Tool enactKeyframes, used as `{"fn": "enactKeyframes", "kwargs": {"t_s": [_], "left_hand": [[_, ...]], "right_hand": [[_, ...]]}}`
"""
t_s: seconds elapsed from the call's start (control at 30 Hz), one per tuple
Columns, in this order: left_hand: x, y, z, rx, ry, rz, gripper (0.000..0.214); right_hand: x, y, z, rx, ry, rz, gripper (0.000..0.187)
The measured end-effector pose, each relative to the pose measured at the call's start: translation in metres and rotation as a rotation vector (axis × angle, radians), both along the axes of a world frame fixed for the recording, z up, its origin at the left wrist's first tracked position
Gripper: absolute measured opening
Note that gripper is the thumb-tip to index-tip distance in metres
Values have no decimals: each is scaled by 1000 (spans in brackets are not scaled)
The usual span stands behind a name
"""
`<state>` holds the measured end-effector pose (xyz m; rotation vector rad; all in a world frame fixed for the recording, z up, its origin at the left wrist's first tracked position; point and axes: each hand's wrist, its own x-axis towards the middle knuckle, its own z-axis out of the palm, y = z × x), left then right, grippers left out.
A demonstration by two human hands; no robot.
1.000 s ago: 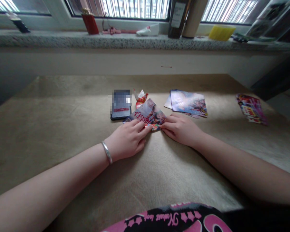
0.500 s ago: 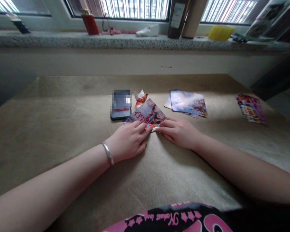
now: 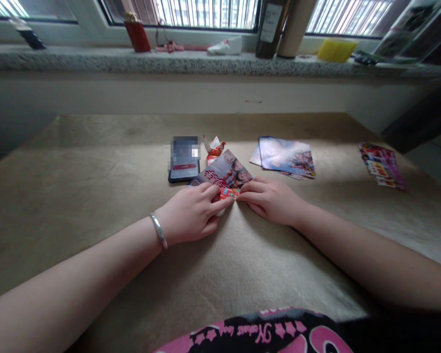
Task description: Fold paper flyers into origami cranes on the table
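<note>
A colourful printed paper sheet (image 3: 226, 174) lies on the tan table (image 3: 95, 176), partly folded at its near corner. My left hand (image 3: 191, 213), with a silver bracelet on the wrist, pinches the folded near edge of the sheet with curled fingers. My right hand (image 3: 270, 198) presses the same edge from the right, fingertips meeting the left hand's. A small folded red-and-white paper piece (image 3: 213, 147) sits just behind the sheet.
A phone (image 3: 184, 159) lies left of the sheet. A stack of printed sheets (image 3: 284, 157) lies to the right and another printed sheet (image 3: 382, 164) at the far right. The windowsill (image 3: 191, 61) holds a red cup (image 3: 137, 34), a bottle (image 3: 270, 27) and a yellow item (image 3: 336, 49).
Both hands have shifted slightly left along the sheet's near edge. The fold at the near corner has been pressed tighter between the fingertips.
</note>
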<state>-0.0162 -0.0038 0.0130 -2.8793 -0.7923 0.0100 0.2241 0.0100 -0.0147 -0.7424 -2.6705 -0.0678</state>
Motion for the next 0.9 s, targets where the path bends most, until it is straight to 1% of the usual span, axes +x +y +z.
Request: {"fn": "enactKeyframes", "kwargs": {"t_s": [0.1, 0.37, 0.53, 0.67, 0.9], "left_hand": [[0, 0, 0, 7, 17, 3, 46], [-1, 0, 1, -9, -4, 4, 48], [-1, 0, 1, -9, -13, 6, 43], [1, 0, 0, -10, 13, 8, 42], [0, 0, 0, -12, 16, 6, 41]], "right_hand": [[0, 0, 1, 11, -11, 23, 29], [1, 1, 0, 15, 1, 26, 29], [0, 0, 1, 16, -52, 9, 31], [-1, 0, 3, 39, -107, -15, 30], [1, 1, 5, 66, -124, -21, 25]]}}
